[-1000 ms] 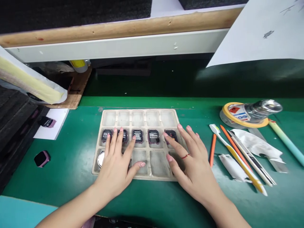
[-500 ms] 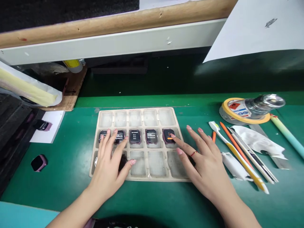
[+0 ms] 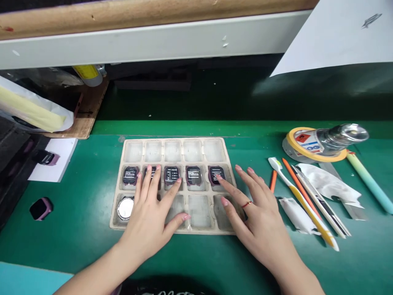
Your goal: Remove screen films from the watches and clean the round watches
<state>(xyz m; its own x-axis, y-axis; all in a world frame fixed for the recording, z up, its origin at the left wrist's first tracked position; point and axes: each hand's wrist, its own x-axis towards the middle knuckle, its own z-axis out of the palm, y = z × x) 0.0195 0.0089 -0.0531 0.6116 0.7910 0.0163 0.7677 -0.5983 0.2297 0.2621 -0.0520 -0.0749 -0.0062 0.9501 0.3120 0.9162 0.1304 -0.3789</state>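
A beige compartment tray [image 3: 117, 192] lies on the green table, with several square smartwatches along its middle row. My right hand [image 3: 258, 211] has its fingers spread, and its index fingertip is on the lit screen of the rightmost watch [image 3: 216, 173]. Spread over the left part of the tray is my left hand [image 3: 153, 217], its index fingertip at the right edge of the middle watch [image 3: 171, 173]. The second watch [image 3: 150, 172] is partly hidden behind its fingers. White text shows on the leftmost watch [image 3: 131, 174] and on the fourth watch [image 3: 194, 175]. A round watch [image 3: 125, 208] sits in the front left compartment.
At left are a loose purple watch [image 3: 41, 208] and another watch [image 3: 46, 157] on a white pad [image 3: 63, 164]. To the right lie a toothbrush [image 3: 299, 194], an orange stick [image 3: 296, 180], a tape roll [image 3: 291, 153] around a bottle [image 3: 344, 135], and crumpled white wipes [image 3: 330, 180].
My left hand has shifted right, from the second watch to the middle one, uncovering the leftmost and round watches. The rightmost screen has changed from an orange button to a text list.
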